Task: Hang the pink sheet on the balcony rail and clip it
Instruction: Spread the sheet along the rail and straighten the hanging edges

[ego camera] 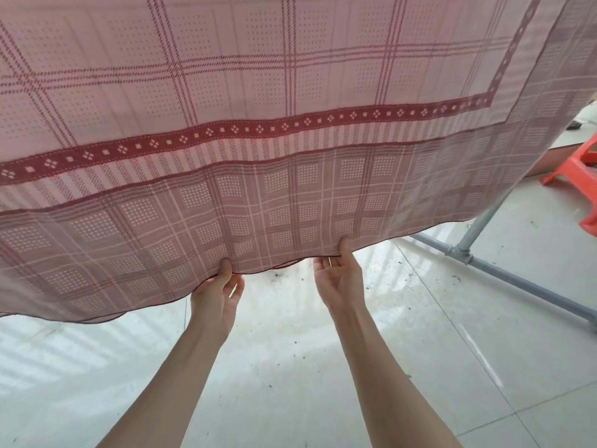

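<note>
A: Head view, working from the left: the pink sheet (pixel 245 130) fills the whole upper part of the frame, hanging like a curtain with its lower hem wavy and loose above the pale tiled floor (pixel 290 367). What it hangs from is out of sight above, so I cannot tell whether it is on the balcony rail.

B: And the left hand (pixel 215 295)?

A: It is raised to the hem, thumb in front of the cloth and the fingers behind, pinching the edge. I'd judge that grip is there to keep the hem taut and level while the drape is evened out.

B: The right hand (pixel 339 279)?

A: Just beside it, palm turned up. The thumb presses the front of the hem; the fingers look fairly straight and slightly spread, partly behind the cloth, so whether they truly clamp it I cannot tell.

B: Anything further right?

A: A grey metal pipe frame (pixel 478 253) slants down behind the sheet's right edge and runs along the floor, probably a drying stand. Beyond it, at the frame's edge, stands an orange plastic stool (pixel 578 176).

B: Clips?

A: None visible. Clipping appears not yet done; straightening seems the step in hand.
</note>
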